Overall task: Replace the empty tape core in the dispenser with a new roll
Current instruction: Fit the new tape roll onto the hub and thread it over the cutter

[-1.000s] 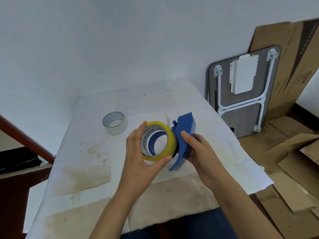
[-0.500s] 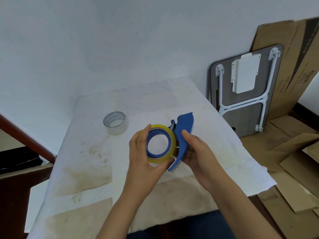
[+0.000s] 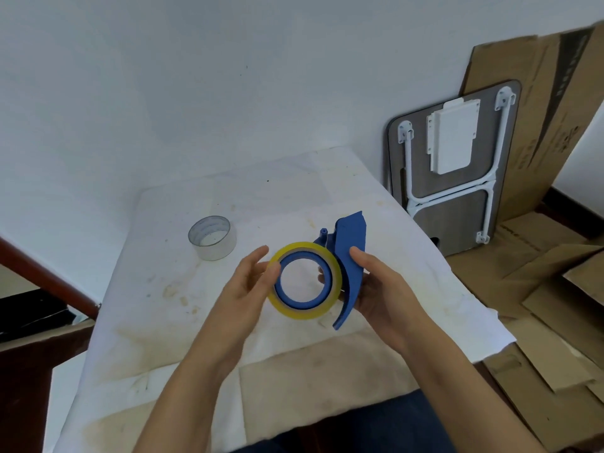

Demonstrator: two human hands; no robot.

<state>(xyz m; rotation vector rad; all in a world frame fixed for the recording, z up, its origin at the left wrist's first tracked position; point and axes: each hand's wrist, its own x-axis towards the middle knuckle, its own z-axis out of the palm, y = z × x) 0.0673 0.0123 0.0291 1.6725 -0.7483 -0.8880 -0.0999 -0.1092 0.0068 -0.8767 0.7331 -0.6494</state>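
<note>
Two bare hands meet above a white cloth (image 3: 183, 322) that covers the table. The right hand (image 3: 380, 291) is clamped on the blue dispenser (image 3: 351, 256), thumb laid along its side and fingers wrapped behind it. The yellow roll (image 3: 336, 282) sits on the dispenser's blue hub, its open centre facing the camera. The left hand (image 3: 243, 289) is spread, fingers apart; its thumb tip touches the roll's left rim while the other fingers stand just beside it without gripping.

No writing can be read on the roll or the dispenser from this angle. The empty core (image 3: 212, 237), a clear ring with nothing inside it, stands on the cloth well apart from the hands, toward the far left. The cloth carries brownish stains.

Against the wall on the right leans a folded table (image 3: 457, 204) with white legs, and behind it a sheet of cardboard (image 3: 555, 93) with dark printing too blurred to read. More flattened cardboard lies on the floor beside it.
</note>
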